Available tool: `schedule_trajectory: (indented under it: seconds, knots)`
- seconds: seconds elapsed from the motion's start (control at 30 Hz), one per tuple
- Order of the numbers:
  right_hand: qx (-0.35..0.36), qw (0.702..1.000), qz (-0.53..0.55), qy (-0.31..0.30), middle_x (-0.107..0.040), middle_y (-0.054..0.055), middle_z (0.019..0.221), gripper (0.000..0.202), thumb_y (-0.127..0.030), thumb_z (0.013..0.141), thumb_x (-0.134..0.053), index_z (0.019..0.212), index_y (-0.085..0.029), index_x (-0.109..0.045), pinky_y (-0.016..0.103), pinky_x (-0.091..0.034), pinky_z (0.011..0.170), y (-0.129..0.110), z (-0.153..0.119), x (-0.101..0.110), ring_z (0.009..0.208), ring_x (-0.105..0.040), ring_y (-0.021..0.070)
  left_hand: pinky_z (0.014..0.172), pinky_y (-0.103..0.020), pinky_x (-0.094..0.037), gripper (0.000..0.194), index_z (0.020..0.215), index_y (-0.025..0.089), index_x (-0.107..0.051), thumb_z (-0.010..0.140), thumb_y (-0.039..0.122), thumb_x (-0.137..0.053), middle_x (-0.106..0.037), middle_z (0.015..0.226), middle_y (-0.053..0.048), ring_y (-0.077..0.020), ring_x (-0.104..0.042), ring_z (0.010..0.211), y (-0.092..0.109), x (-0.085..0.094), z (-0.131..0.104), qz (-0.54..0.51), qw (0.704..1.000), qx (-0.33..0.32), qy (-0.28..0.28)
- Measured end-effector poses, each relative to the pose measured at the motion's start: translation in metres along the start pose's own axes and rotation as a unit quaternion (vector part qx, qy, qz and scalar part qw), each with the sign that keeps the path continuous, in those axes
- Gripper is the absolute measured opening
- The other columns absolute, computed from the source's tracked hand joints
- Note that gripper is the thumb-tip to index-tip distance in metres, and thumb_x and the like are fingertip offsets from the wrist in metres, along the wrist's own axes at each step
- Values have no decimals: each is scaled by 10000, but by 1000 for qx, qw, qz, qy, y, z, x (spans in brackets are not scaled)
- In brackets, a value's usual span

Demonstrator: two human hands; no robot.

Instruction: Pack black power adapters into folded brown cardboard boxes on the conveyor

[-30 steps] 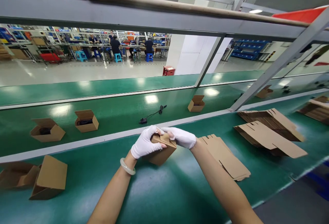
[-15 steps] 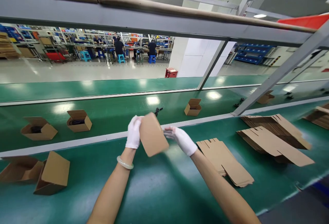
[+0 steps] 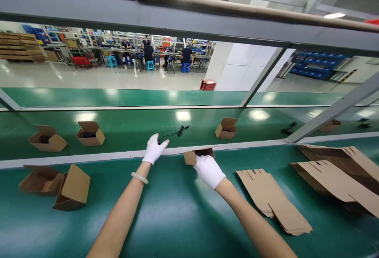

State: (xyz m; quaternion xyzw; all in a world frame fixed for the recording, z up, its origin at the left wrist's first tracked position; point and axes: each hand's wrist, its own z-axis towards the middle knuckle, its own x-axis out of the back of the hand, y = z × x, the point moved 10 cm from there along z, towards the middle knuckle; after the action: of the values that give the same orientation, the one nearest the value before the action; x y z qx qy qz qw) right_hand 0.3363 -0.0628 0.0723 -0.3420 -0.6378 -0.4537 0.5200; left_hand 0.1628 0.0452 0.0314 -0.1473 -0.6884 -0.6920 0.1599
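Observation:
My left hand (image 3: pixel 154 148), in a white glove, reaches over the conveyor's near rail. Its thumb and fingers are spread around the black end of a cable (image 3: pixel 179 130), whose tied bundle lies on the green belt to the right. My right hand (image 3: pixel 209 171), also gloved, grips a small brown cardboard box (image 3: pixel 190 158) at the rail. Its fingers are partly hidden by the box, whose dark inside shows between the flaps.
Open boxes with dark contents, such as one box (image 3: pixel 90 136), stand on the belt. Two boxes (image 3: pixel 77 187) sit at near left. Flat cardboard blanks (image 3: pixel 275 198) lie at right, with more stacked beyond. A slanted metal post (image 3: pixel 331 108) crosses at right.
The box has passed from my left hand to my right hand and been lowered to the rail. My left hand has let go and moved over to the cable's end. The view has shifted slightly.

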Motion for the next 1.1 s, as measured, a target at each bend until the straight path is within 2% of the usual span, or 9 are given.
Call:
schedule_trajectory:
  seconds: [0.1, 0.2, 0.37, 0.47, 0.53, 0.67, 0.83, 0.97, 1.1]
  knots:
    - [-47, 995, 9, -86, -654, 189, 918, 286, -66, 801, -423, 963, -72, -658, 333, -409, 644, 18, -15, -25, 803, -624, 268, 1072, -481, -202, 729, 1250, 116, -462, 619, 403, -688, -327, 1422, -180, -367, -207, 1336, -35, 36, 27, 175, 983, 15, 49]
    - [-63, 991, 25, -117, -681, 127, 852, 248, -86, 788, -467, 900, -132, -684, 300, -406, 640, 25, -21, -36, 793, -636, 245, 1061, -529, -190, 564, 1114, 194, -585, 588, 353, -709, -400, 1394, -117, -391, -209, 1329, -58, 43, 40, 207, 978, 6, 28]
    - [-133, 983, 30, -126, -684, 114, 808, 219, -224, 829, -478, 884, -151, -677, 300, -400, 629, 43, -30, -33, 764, -639, 247, 1056, -454, -265, 336, 936, 212, -658, 629, 348, -684, -553, 1258, -69, -330, -340, 1281, -55, 50, 42, 163, 985, -39, 27]
    - [-206, 977, 24, -59, -671, 152, 857, 241, -256, 843, -466, 916, -119, -650, 331, -395, 652, 54, -43, -8, 823, -623, 281, 1012, -399, -351, 404, 1033, 174, -611, 699, 402, -621, -590, 1196, -97, -265, -478, 1180, -35, 57, 37, 101, 991, -75, 38]
    - [-224, 973, 48, 12, -669, 132, 885, 241, -270, 860, -449, 943, -144, -636, 327, -390, 674, 53, -48, 15, 844, -615, 265, 973, -388, -393, 446, 1040, 150, -579, 708, 445, -616, -618, 1134, -118, -241, -550, 1093, -9, 62, 29, -48, 990, -124, 44]
    - [-137, 971, 182, 68, -641, 82, 1048, 309, -313, 841, -489, 1113, -189, -567, 304, -396, 732, 14, -30, 37, 889, -599, 217, 881, -408, -461, 437, 911, 173, -540, 673, 521, -658, -663, 859, -57, -212, -644, 881, 59, 60, -2, -403, 891, -207, 9]
    - [-22, 935, 351, 46, -520, 122, 1233, 707, -372, 646, -684, 1268, -154, -427, 303, -409, 751, -62, 8, 34, 922, -571, 222, 606, -273, -515, 382, 912, 206, -540, 720, 526, -621, -612, 729, 7, -125, -625, 625, 124, 39, -55, -545, 816, -183, -61]
    - [58, 876, 480, 10, -624, -2, 879, 379, -257, 696, -616, 1069, -216, -561, 251, -395, 658, -111, 10, 25, 708, -557, 148, 511, -224, -486, 379, 915, 223, -548, 723, 543, -607, -609, 741, 8, -116, -615, 599, 134, 39, -82, -574, 802, -147, -69]
    - [75, 831, 551, 11, -567, -42, 678, 237, -145, 703, -542, 931, -198, -579, 222, -376, 608, -117, -5, 20, 618, -508, 113, 536, -223, -510, 356, 906, 209, -556, 727, 509, -623, -623, 758, 1, -130, -642, 650, 124, 51, -87, -575, 806, -139, -15]
